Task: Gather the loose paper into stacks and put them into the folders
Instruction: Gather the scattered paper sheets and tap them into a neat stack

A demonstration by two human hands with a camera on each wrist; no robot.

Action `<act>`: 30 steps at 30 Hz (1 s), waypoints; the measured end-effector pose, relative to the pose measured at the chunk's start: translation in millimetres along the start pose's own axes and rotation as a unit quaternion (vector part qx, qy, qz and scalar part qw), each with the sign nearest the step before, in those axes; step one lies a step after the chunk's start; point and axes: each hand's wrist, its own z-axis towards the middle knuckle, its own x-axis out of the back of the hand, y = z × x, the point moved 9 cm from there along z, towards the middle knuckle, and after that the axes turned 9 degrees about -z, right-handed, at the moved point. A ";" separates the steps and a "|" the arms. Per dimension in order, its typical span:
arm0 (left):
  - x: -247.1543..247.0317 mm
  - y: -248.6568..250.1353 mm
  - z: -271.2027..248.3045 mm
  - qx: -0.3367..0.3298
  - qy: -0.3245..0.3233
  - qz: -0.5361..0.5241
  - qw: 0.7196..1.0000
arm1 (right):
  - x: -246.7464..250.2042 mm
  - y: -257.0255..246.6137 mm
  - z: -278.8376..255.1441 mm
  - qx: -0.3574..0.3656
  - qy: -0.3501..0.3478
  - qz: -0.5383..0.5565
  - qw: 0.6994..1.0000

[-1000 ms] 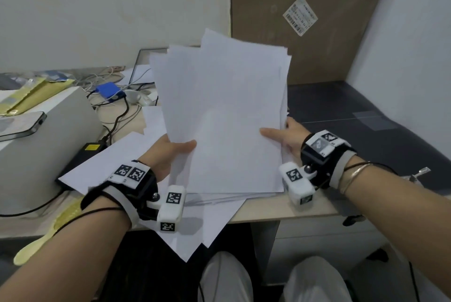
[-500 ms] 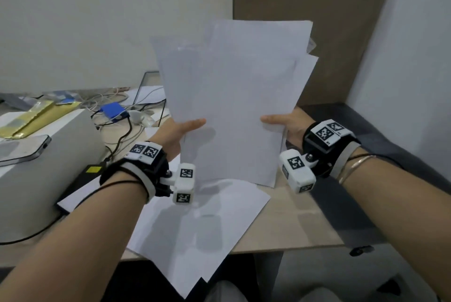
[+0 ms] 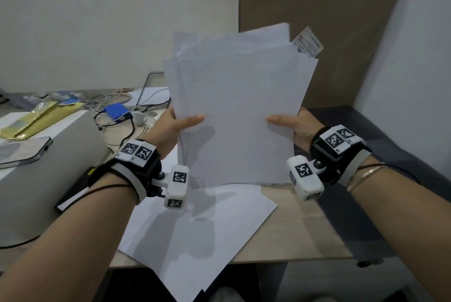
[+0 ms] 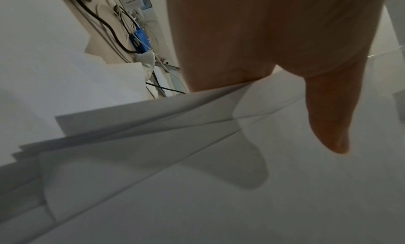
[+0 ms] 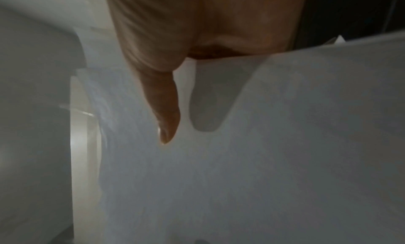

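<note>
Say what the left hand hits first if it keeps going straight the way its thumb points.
Nothing apart from the paper stack it already pinches. Further along that line is the right hand, gripping the opposite edge, thumb pointing back. Depth between them looks similar, so they would likely meet.

Left hand (image 4: pixel 252 45) thumb pressed on fanned paper stack (image 4: pixel 197 187), cables (image 4: pixel 122 40) beyond.

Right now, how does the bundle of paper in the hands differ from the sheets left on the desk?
The held stack stands nearly upright, off the desk; the loose sheets lie flat on it. The left hand and right hand pinch the held stack at its sides; nothing touches the loose sheets. The held stack has many fanned, uneven layers; the loose sheets look few and overhang the desk's front edge. Both are plain white.
</note>
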 end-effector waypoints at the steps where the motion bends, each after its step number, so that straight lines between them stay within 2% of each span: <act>1: 0.7 -1.6 -0.7 -0.003 0.004 -0.002 1.000 | 0.4 2.5 -0.9 -0.001 0.005 0.020 1.000; 5: -5.6 -17.6 -4.6 0.028 -0.009 -0.008 1.000 | -0.4 20.2 -2.8 -0.031 0.023 0.058 0.998; 9: -7.2 -35.0 -11.7 0.028 0.023 -0.025 0.999 | -4.7 40.6 -11.4 -0.063 0.038 0.038 0.997; 15: -11.4 -14.6 -5.0 -0.002 0.079 -0.044 0.996 | -5.0 14.4 -17.8 -0.021 0.085 0.028 0.996; 18: -10.4 -22.5 -4.1 0.018 0.061 -0.030 0.998 | -7.7 21.9 -14.9 -0.029 0.056 -0.008 0.998; 22: 3.1 -68.1 -17.8 0.094 0.076 -0.001 0.993 | -17.9 76.6 -22.9 -0.132 -0.026 -0.094 0.986; 25: 8.8 -80.0 -22.0 0.108 0.095 0.003 0.990 | -15.8 98.2 -25.1 -0.158 -0.033 -0.115 0.980; 27: 8.6 -78.6 -21.5 0.108 0.097 0.011 0.989 | -11.1 102.0 -22.7 -0.147 -0.008 -0.146 0.978; 30: 9.1 -76.6 -21.7 0.110 0.116 0.036 0.986 | -3.2 84.7 -27.5 -0.112 0.064 -0.207 0.970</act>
